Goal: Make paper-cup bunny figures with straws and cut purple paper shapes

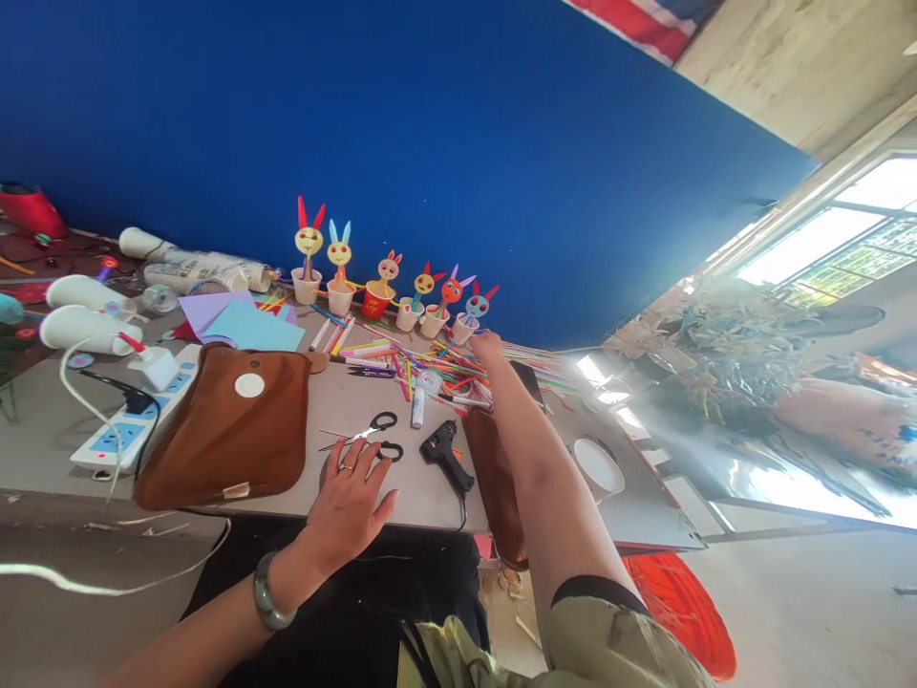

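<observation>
A person seated at a cluttered craft table stretches the right hand far across it to the last in a row of paper-cup rabbit figures, the blue-faced rabbit cup with red ears, which stands at the right end of the line against a blue wall. The fingers rest at the cup's near side; whether they grip it cannot be told from this angle. The left hand lies flat and released on the table's near edge, fingers spread, a ring on one finger and a grey bangle at the wrist, its fingertips just beside a pair of black-handled scissors. A black glue gun lies to the right of the scissors, close to the outstretched forearm. Beyond them a heap of coloured sticks spreads below the rabbit row, with a white glue stick among them. A brown padded pouch sits to the left, beside a white power strip, and sheets of coloured paper lie behind it
</observation>
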